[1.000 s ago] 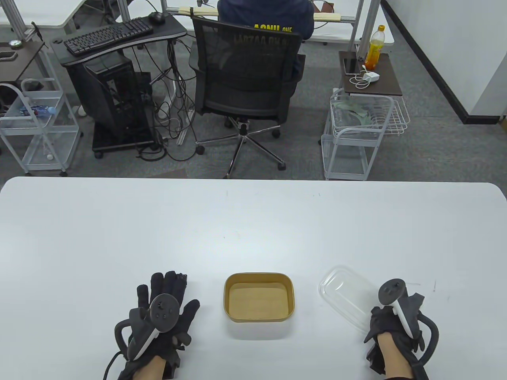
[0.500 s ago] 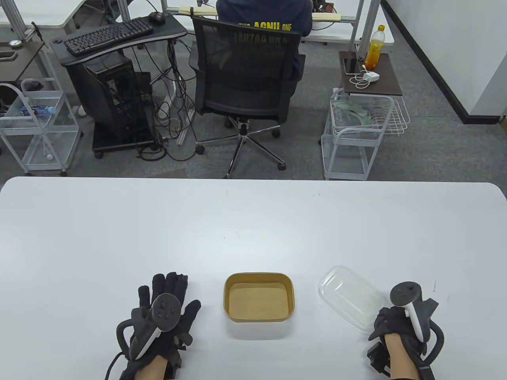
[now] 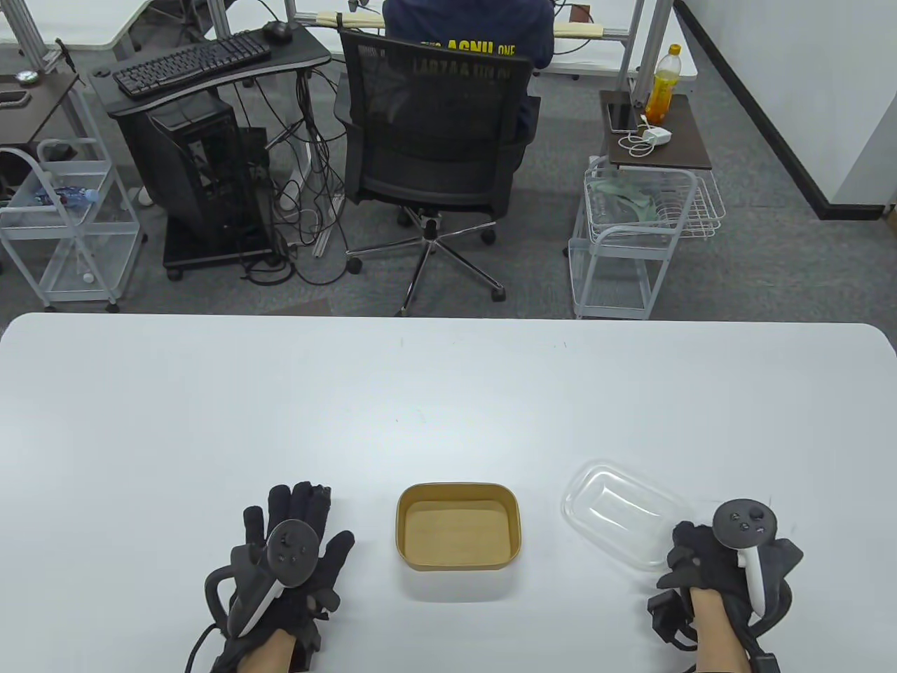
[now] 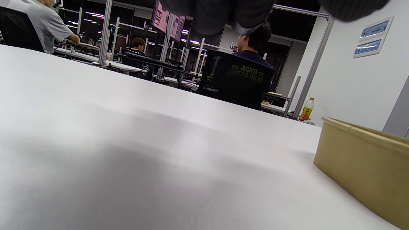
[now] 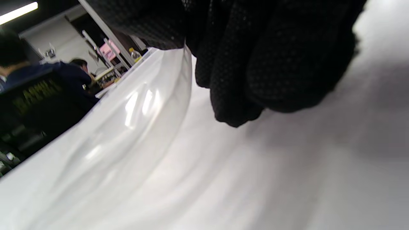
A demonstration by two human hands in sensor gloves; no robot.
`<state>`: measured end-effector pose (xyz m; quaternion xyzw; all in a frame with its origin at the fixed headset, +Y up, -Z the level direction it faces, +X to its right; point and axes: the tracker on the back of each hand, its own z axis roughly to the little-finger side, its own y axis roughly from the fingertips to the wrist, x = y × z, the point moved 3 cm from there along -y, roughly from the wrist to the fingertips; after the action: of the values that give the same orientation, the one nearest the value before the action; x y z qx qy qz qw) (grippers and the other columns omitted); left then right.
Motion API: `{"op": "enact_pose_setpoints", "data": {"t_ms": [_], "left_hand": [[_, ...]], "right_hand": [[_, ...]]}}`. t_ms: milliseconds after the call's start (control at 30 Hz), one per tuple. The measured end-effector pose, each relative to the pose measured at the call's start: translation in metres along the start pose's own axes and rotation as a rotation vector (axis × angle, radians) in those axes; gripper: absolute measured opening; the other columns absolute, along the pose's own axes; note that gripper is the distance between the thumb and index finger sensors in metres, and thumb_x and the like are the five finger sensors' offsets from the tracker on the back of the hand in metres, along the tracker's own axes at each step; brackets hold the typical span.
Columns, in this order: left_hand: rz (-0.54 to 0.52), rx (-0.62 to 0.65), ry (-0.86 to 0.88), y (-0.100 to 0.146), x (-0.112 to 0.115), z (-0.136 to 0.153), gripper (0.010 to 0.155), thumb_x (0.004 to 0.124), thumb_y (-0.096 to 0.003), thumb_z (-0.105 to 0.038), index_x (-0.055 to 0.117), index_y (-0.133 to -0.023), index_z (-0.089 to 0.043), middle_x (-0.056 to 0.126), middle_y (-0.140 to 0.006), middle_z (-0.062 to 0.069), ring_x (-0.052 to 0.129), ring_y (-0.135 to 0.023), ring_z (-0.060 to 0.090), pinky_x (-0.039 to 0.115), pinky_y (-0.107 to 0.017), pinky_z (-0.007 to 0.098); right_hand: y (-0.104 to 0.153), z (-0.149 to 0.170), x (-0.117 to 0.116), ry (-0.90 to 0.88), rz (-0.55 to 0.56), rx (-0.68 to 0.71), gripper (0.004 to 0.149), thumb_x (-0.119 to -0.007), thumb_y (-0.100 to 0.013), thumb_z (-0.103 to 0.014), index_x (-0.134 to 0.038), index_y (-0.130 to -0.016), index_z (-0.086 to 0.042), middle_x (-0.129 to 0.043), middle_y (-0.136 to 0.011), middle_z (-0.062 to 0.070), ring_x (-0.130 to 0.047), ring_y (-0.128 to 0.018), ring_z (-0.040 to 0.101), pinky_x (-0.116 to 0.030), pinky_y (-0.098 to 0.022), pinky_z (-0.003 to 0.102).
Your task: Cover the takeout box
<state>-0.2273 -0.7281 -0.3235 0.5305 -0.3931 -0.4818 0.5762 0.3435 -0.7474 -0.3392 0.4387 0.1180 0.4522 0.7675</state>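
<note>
A brown paper takeout box (image 3: 459, 526) stands open and empty on the white table (image 3: 448, 399), near its front edge. Its side wall shows in the left wrist view (image 4: 364, 171). A clear plastic lid (image 3: 617, 508) is to the right of the box, tilted with its near right end raised. My right hand (image 3: 690, 554) grips the lid's near right edge; its curled fingers (image 5: 255, 73) close on the clear rim (image 5: 140, 105). My left hand (image 3: 301, 519) rests flat on the table left of the box, fingers spread, holding nothing.
Beyond the table's far edge are an office chair (image 3: 434, 133) with a seated person, a computer desk (image 3: 203, 63), and wire carts (image 3: 631, 231). The box and lid are the only things on the table.
My right hand has turned and moved right while gripping the lid's edge. The lid has tilted up and shifted slightly away. My left hand and the box have not moved.
</note>
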Motion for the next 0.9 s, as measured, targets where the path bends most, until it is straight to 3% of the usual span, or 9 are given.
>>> {"op": "enact_pose_setpoints", "data": {"t_ms": [233, 467, 667, 900], "left_hand": [[-0.004, 0.006, 0.001, -0.001, 0.001, -0.001, 0.076, 0.063, -0.0349, -0.076, 0.053, -0.104, -0.047, 0.053, -0.122, -0.015, 0.04, -0.118, 0.013, 0.023, -0.083, 0.038], [0.005, 0.011, 0.007, -0.001, 0.003, -0.004, 0.076, 0.063, -0.0348, -0.076, 0.054, -0.104, -0.047, 0.053, -0.122, -0.015, 0.041, -0.119, 0.013, 0.023, -0.083, 0.038], [0.014, 0.026, 0.026, 0.0, 0.005, -0.01, 0.076, 0.063, -0.035, -0.076, 0.053, -0.105, -0.047, 0.053, -0.122, -0.015, 0.041, -0.119, 0.013, 0.023, -0.083, 0.038], [0.045, 0.048, 0.064, 0.001, 0.011, -0.018, 0.076, 0.063, -0.0352, -0.076, 0.054, -0.105, -0.046, 0.054, -0.122, -0.014, 0.041, -0.118, 0.014, 0.024, -0.083, 0.038]], "right_hand": [[0.008, -0.01, 0.018, -0.157, 0.062, 0.101, 0.041, -0.082, -0.054, -0.031, -0.079, -0.078, 0.002, -0.104, -0.056, 0.013, -0.114, -0.035, 0.017, -0.104, -0.018, 0.031], [0.03, -0.039, 0.03, -0.157, 0.114, 0.297, 0.043, -0.082, -0.054, -0.028, -0.079, -0.08, 0.006, -0.104, -0.055, 0.013, -0.114, -0.033, 0.018, -0.104, -0.017, 0.033], [0.052, -0.065, 0.022, -0.16, 0.074, 0.436, 0.044, -0.082, -0.054, -0.026, -0.08, -0.081, 0.009, -0.104, -0.055, 0.014, -0.114, -0.033, 0.019, -0.104, -0.017, 0.034], [0.082, -0.095, -0.005, -0.134, -0.012, 0.587, 0.044, -0.082, -0.054, -0.026, -0.08, -0.081, 0.009, -0.104, -0.055, 0.014, -0.114, -0.033, 0.019, -0.103, -0.016, 0.033]]}}
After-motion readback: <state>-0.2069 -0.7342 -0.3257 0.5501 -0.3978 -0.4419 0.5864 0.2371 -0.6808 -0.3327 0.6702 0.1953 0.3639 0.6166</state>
